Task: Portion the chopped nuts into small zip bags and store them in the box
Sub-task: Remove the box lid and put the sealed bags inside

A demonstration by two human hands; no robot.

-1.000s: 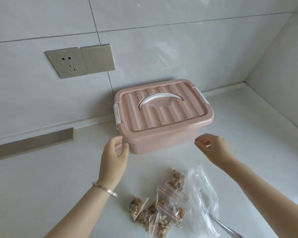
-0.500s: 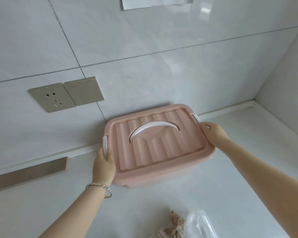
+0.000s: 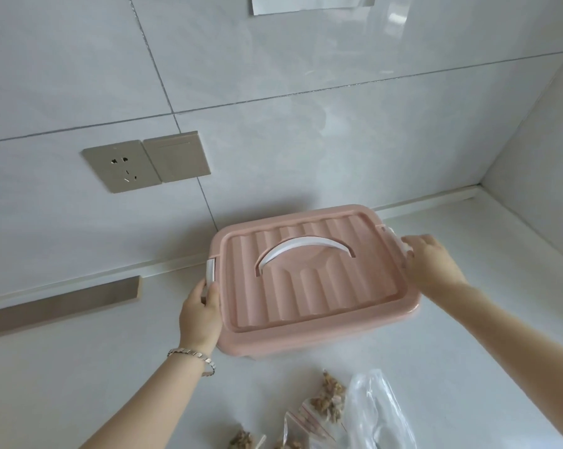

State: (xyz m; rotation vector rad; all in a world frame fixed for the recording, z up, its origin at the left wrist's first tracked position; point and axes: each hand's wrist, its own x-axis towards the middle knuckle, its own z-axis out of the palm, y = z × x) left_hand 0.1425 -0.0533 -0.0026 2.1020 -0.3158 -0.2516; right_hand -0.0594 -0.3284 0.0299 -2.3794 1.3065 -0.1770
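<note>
The pink storage box (image 3: 312, 286) sits on the white counter (image 3: 79, 367) with its lid on, caught between our two hands; its long axis runs straight from one grip to the other, so each hand has one short end. Our left hand (image 3: 200, 312) curls at the left end, thumb and fingers pinching the lower part of the left latch (image 3: 210, 270); our right hand (image 3: 430, 264) lies over the far right end, fingers hooked on the right latch (image 3: 398, 244); how far either clip has swung we cannot tell. The white carry handle (image 3: 302, 249) lies flat in the lid, midway between the grips.

We judge the step in hand to be unlatching; both clips should pivot outward, away from the lid and toward our palms, before the lid can lift.

The filled zip bags (image 3: 330, 400) lie on the counter nearer to us than both grips, between our forearms and not yet stored; a large clear plastic bag (image 3: 377, 413) lies just beside them on the right-hand side. Beyond the left grip, on the tiled wall, are a wall socket (image 3: 123, 165) and a switch (image 3: 176, 157).
</note>
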